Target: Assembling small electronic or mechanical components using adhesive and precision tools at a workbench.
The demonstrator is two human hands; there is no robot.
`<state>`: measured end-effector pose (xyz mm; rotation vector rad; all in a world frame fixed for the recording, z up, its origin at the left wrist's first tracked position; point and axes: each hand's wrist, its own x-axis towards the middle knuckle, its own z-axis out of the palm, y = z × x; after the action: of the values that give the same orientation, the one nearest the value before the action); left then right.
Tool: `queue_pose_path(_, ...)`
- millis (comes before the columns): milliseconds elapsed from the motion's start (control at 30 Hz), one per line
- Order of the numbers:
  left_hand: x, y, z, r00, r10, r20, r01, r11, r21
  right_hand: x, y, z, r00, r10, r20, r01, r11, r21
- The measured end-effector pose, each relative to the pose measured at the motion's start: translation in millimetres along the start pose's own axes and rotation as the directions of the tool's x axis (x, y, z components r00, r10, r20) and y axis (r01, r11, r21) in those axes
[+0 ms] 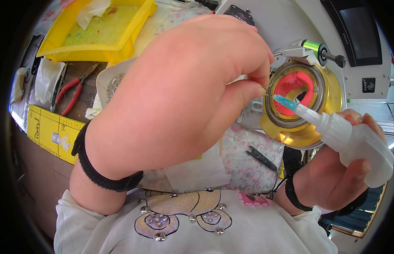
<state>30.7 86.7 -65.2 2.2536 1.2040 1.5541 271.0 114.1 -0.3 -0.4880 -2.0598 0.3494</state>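
1. Nearest, my left hand fills the middle of the frame, thumb and fingers pinching a fine strand right of centre. Something so thin could slip if my fingertips are damp.
2. At the lower right, the fingers of my right hand are wrapped round a whitish squeeze bottle. Squeezing too hard could push out too much at once.
3. The bottle's blue nozzle points at the strand, touching or just short; I can't tell which. A wrist tremor could bend the strand or smear my fingertips.
4. Behind the nozzle sits a red insert inside a gold ring. A stray drip might land on either.
5. Left of centre, my forearm partly hides a white tray of small wire pieces; a careless swing could scatter them over the worktop.
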Motion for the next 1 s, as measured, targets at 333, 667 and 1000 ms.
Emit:
queue_pose_path(333,3,16,4,0.992,-0.094,-0.09,0.086,0.993,-0.085,2,-6,-23,0.99,-0.038,0.138,-0.015,0.93,0.368)
queue_pose_path(667,-2,20,0,0.983,-0.18,-0.03,0.178,0.983,-0.035,6,-16,19,0.858,-0.254,0.446,0.265,0.963,0.038)
queue_pose_path(1000,-2,18,-1,0.981,-0.19,-0.036,0.189,0.982,-0.029,8,-16,25,0.864,-0.317,0.392,0.353,0.935,-0.022)
